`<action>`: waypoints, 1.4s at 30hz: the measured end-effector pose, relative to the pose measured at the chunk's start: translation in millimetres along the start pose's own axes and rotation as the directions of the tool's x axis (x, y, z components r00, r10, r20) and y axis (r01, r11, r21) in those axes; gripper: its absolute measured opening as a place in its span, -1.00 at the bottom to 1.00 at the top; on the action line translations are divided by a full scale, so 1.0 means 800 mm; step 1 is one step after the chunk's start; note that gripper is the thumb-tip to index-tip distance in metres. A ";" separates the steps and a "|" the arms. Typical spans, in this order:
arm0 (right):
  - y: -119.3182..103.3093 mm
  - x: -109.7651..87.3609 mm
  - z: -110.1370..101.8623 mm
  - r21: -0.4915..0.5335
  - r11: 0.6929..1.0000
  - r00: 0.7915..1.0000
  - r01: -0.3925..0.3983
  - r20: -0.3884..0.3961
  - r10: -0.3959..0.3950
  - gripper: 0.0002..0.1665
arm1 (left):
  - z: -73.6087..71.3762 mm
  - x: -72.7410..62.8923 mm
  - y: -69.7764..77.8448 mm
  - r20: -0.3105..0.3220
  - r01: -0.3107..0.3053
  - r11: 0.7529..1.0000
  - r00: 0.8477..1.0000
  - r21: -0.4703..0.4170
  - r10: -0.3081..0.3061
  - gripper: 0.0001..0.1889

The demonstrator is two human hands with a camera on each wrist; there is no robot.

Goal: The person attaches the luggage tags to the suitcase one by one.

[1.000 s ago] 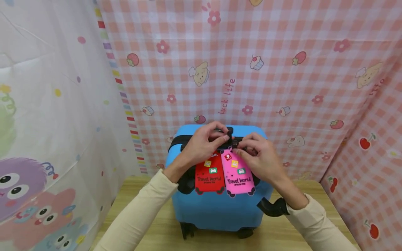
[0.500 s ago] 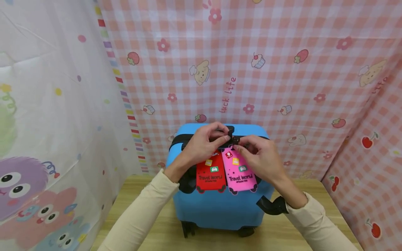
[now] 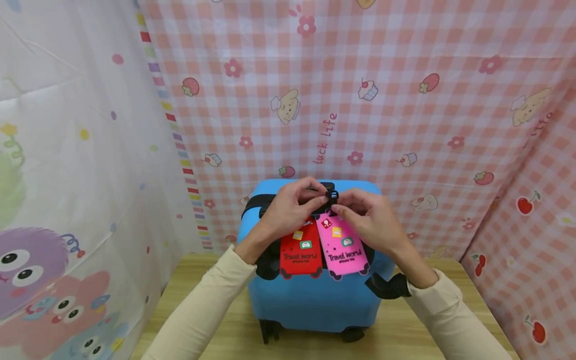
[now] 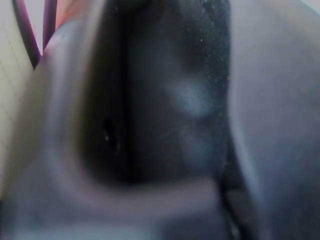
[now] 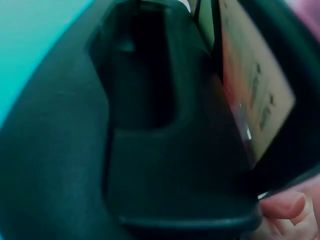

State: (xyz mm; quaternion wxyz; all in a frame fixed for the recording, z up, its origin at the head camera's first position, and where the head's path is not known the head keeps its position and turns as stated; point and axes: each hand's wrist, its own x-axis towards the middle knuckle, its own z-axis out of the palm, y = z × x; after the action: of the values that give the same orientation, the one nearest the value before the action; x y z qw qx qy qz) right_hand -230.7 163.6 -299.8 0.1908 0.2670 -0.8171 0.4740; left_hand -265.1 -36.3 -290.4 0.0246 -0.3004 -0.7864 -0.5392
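A blue suitcase (image 3: 315, 307) stands upright on the table. Two luggage tags shaped like little suitcases hang against its front: a red one (image 3: 300, 257) on the left and a pink one (image 3: 344, 252) on the right. My left hand (image 3: 292, 207) pinches a black strap (image 3: 332, 196) above the tags between thumb and fingertips. From the other side my right hand (image 3: 373, 220) pinches the same small strap, just over the pink tag's top. Its fingertips (image 5: 285, 207) show at the lower right of the right wrist view, beside the black handle recess (image 5: 185, 165). Blurred black plastic fills the left wrist view.
Below the suitcase is a wood-grain table (image 3: 202, 300), with the suitcase's wheels (image 3: 353, 334) on it. A pink checked cloth (image 3: 252, 110) hangs behind; a white patterned cloth (image 3: 90, 175) hangs at the left. A black wrist mount (image 3: 389, 286) sits on my right wrist.
My right hand has shifted slightly left, and the strap's buckle now stands more upright against my left fingertips. The pink tag swung a little to the right; my left hand kept its hold.
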 end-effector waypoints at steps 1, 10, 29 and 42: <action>0.001 0.001 0.000 0.024 0.999 1.000 -0.023 0.004 0.023 -0.92 | 0.000 0.000 0.000 0.001 -0.005 1.000 1.000 -0.002 0.005 -0.91; 0.008 0.001 -0.001 0.175 0.983 0.998 -0.064 0.015 0.062 -0.68 | 0.001 0.000 -0.001 0.016 -0.020 1.000 1.000 0.000 0.020 -0.92; 0.013 -0.006 0.003 0.132 0.989 0.998 0.061 -0.029 -0.058 -0.57 | 0.005 -0.003 0.001 -0.015 -0.036 0.994 0.999 0.100 0.038 -0.93; 0.014 -0.007 0.005 0.102 0.993 0.997 0.055 -0.061 -0.049 -0.62 | 0.005 -0.004 -0.003 -0.006 -0.054 0.991 0.998 0.124 0.055 -0.91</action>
State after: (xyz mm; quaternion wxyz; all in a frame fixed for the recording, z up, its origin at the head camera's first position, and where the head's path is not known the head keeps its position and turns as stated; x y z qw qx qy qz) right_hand -233.5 166.0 -312.6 0.2126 0.2838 -0.7784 0.5180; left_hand -262.9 -35.1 -295.1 0.0616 -0.3173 -0.8096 -0.4900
